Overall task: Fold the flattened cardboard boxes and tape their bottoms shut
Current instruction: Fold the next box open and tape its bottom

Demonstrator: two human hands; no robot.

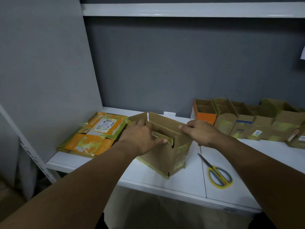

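The yellow-handled scissors [217,174] lie nearest the front edge of the white surface [181,187], blades together, just inside the line of the right forearm. A careless draw-back of that arm could sweep them off. Just left of them the cardboard box [165,156] stands opened up, with one lower corner pointing at the front edge and close to it. It looks light and hollow, so an off-centre push on the flaps could tip it or skid it towards the drop.

The left hand [140,136] lies over the box's top left. Its thumb stretches along an inner flap and its fingers reach to the raised left flap; I cannot tell whether its grip closes round that flap. The right hand [199,133] has its grip clamped on the top right edge, fingertips curled over the card. I judge that the flaps are being folded in. Patches of old yellowish tape on the walls may stiffen a crease, so a flap could spring back up. No tape roll is in view, and letting go to fetch one could undo the fold.

Farther left, the stack of flattened boxes [94,134] lies just beside the raised flap, which could snag it. Farther right, against the grey wall [165,63], the row of folded boxes [247,123] stands well apart.
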